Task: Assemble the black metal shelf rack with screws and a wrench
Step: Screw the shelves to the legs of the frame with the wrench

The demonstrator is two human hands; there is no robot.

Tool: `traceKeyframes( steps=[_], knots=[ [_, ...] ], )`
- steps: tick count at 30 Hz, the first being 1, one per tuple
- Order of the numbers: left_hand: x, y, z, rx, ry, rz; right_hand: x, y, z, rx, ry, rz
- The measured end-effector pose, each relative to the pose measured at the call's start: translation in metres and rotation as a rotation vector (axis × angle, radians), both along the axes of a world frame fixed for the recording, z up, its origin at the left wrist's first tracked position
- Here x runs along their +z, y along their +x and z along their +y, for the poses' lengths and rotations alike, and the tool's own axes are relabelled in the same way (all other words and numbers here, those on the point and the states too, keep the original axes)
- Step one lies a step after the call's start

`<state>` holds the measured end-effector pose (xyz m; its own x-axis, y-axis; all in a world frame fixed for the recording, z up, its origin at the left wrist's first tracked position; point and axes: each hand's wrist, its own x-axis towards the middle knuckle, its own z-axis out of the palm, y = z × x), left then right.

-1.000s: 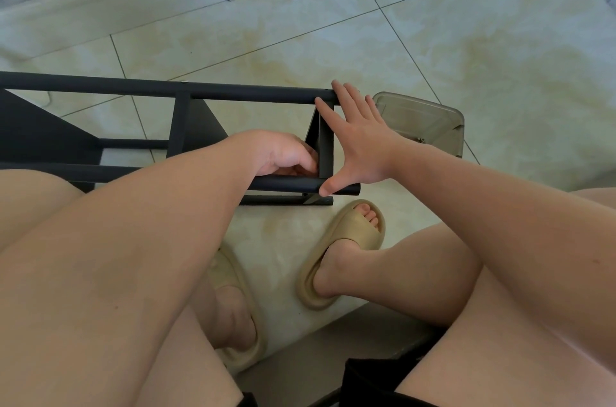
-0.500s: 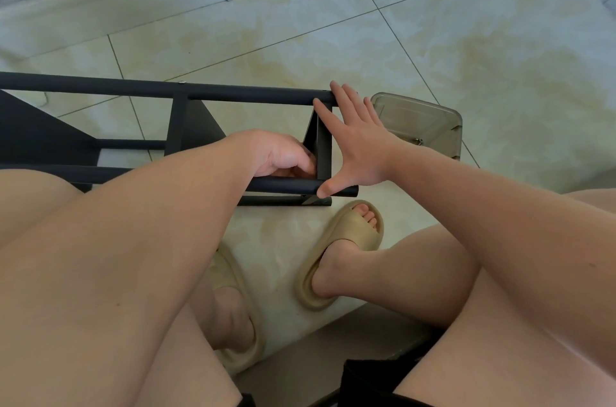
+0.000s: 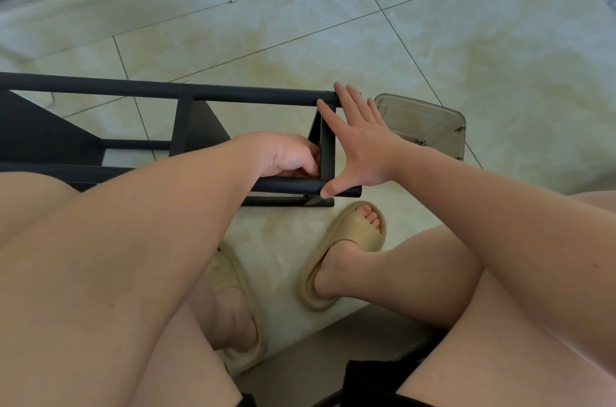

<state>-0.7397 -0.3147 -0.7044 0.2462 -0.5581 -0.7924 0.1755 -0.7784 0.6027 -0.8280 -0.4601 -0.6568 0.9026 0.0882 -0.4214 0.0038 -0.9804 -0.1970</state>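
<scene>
1. Rack [image 3: 160, 91] lies on its side on the tiled floor [image 3: 466, 23], just before the person's knees.
2. Left hand [image 3: 286, 156] curls inside its end frame; whether it grips anything, I cannot tell.
3. Right hand [image 3: 360, 146] presses flat, fingers straight, against that end.
4. Box [image 3: 430, 126] sits just beyond.

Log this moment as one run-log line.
right hand: open, braced across black rack end, thumb on near rail | left hand: fingers curled inside frame by end bar, contents hidden | clear box: on floor beyond
</scene>
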Motion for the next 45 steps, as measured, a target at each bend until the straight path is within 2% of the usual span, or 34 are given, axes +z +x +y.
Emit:
traceKeyframes(
  steps=[10, 14, 45],
  knots=[
    [-0.0006, 0.0013, 0.0006, 0.046, 0.032, 0.070, -0.0015, 0.0013, -0.0012, 0.002, -0.006, 0.009],
    [-0.0010, 0.0036, 0.0014, 0.039, 0.105, 0.054, -0.0015, 0.0009, -0.0005, 0.001, -0.005, 0.008],
    [-0.0027, 0.0017, -0.0065, 0.094, 0.096, -0.016, -0.0009, 0.0009, -0.0002, 0.002, -0.003, 0.011]
  ],
)
